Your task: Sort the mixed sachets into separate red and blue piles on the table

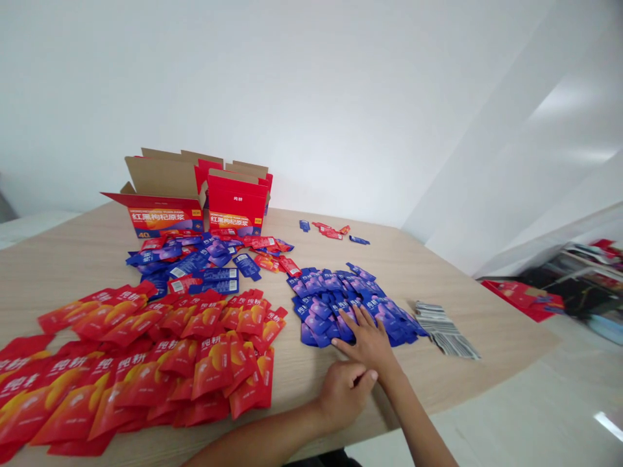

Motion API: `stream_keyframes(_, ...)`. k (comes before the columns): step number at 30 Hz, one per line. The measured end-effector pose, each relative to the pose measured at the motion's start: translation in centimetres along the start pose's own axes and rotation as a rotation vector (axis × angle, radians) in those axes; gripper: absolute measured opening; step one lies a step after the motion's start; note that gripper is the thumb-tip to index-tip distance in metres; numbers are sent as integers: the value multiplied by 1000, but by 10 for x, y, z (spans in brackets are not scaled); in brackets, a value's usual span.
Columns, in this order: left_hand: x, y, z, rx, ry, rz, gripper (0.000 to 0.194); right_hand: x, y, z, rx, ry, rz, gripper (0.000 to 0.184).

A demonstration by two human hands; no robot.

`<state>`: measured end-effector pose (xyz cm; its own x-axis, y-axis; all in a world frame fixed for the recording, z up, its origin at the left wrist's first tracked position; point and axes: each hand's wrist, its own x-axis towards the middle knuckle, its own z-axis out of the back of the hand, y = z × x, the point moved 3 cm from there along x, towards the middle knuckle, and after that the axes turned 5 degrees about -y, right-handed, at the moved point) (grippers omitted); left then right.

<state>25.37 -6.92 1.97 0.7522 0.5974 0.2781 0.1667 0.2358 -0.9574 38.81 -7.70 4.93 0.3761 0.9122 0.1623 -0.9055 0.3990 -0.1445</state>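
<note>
My right hand (pixel 368 340) lies flat with fingers spread on the near edge of a pile of blue sachets (pixel 341 301) on the wooden table (pixel 73 259). My left hand (pixel 346 389) rests just beside it near the table's front edge, fingers curled into a loose fist with nothing visible in it. A wide spread of red sachets (pixel 146 357) covers the table to the left of both hands.
Two open red cardboard boxes (pixel 165 201) (pixel 237 201) stand at the back, with a mixed heap of blue and red sachets (pixel 204 259) in front. A stack of striped strips (pixel 445 327) lies right of the blue pile. Loose sachets (pixel 333 230) sit farther back. Clutter (pixel 559 292) lies on the floor right.
</note>
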Motion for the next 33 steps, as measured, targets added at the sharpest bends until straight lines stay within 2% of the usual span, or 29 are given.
stream_keyframes(2, 0, 0, 0, 2, -10, 5, 44, 3, -7, 5, 22, 1, 21, 81)
stream_keyframes(4, 0, -1, 0, 7, -12, 15, 45, 11, -19, 13, 36, -74, 27, 78)
stream_keyframes(6, 0, -3, 0, 13, -6, 17, 47, 22, -36, 19, 20, -167, -18, 76)
stream_keyframes(7, 0, -4, 1, 17, -1, 18, 47, 27, -46, 20, 9, -174, -61, 75)
stream_keyframes(8, 0, -5, 1, 22, 0, 18, 46, 31, -55, 19, 4, -140, -110, 76)
stream_keyframes(12, 0, -6, 2, 32, -1, 29, 45, 37, -75, 2, 29, 158, -262, 76)
stream_keyframes(16, 0, -6, 2, 19, 1, 37, 46, 34, -73, 0, 34, 199, -291, 79)
stream_keyframes(20, 0, -4, 0, 31, -1, 58, 46, 43, -73, 12, 121, 263, -299, 79)
stream_keyframes(22, 0, -1, -1, 40, 1, 83, 48, 59, -80, 24, 163, 213, -290, 75)
stream_keyframes(26, 2, 7, -3, 40, -3, 99, 50, 105, -107, 36, 160, 24, -260, 65)
stream_keyframes(30, 6, 15, -5, 46, 7, 128, 56, 147, -138, 19, 94, -52, -323, 59)
stream_keyframes(33, 8, 17, -5, 54, 19, 149, 60, 166, -157, -5, 96, -19, -344, 61)
